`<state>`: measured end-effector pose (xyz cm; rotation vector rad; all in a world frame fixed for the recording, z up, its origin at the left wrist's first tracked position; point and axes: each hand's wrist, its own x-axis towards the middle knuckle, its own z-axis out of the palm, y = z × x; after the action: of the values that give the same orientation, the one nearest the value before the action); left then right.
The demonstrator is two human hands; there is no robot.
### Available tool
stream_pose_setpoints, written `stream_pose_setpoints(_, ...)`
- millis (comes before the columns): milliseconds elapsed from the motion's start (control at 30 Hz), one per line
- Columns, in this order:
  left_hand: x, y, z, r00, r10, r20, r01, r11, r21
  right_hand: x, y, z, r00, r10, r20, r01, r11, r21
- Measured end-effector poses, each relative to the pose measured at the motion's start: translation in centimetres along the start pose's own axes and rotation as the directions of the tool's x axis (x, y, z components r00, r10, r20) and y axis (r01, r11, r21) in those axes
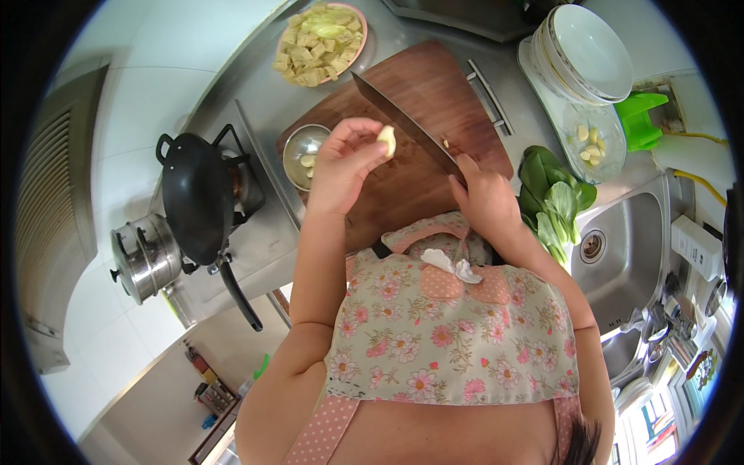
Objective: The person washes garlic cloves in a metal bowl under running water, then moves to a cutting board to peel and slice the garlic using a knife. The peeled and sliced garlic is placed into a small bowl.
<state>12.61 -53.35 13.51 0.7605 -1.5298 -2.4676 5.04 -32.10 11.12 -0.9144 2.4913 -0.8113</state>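
Observation:
Between the thumb and fingers of my left hand (346, 157) is a pale garlic clove (386, 142), raised over the wooden cutting board (418, 87). My right hand (487, 200) grips the handle of a cleaver (407, 122), whose dark blade slants across the board toward its far left. A tiny garlic piece (446, 143) lies on the wood to the right of the blade. Just left of my left hand, a steel bowl (296, 171) holds a few garlic cloves (307, 161), and my wrist partly covers its rim.
A pink-rimmed plate (365, 36) of tofu cubes stands at the back. To the right are leafy greens (552, 197), a glass dish (611, 152) with garlic, stacked bowls (593, 52) and a sink (625, 244). A black wok (195, 197) and steel pot (148, 253) stand left.

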Motion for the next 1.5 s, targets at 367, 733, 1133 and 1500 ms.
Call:
stream_pose_setpoints(367, 0.7, -7.5, 0.0, 0.902, 0.431, -0.009, -0.153, 0.342, 0.927, -0.7, 1.0, 1.0, 0.995, -0.035, -0.089, 0.042, 0.996, 0.074)
stream_pose_setpoints(733, 1.4, -8.2, -0.1, 0.879, 0.476, 0.002, -0.177, 0.323, 0.93, -0.8, 0.7, 0.5, 0.996, -0.068, -0.06, 0.071, 0.996, 0.048)
stream_pose_setpoints(1133, 1.4, -8.5, -0.2, 0.88, 0.475, 0.016, -0.172, 0.286, 0.943, -0.4, 0.7, 0.4, 0.996, -0.078, -0.037, 0.08, 0.995, 0.062)
stream_pose_setpoints(1500, 1.3, -8.6, -0.1, 0.881, 0.473, 0.021, -0.168, 0.273, 0.947, 0.3, 0.9, 0.0, 0.996, -0.087, 0.007, 0.087, 0.993, 0.083)
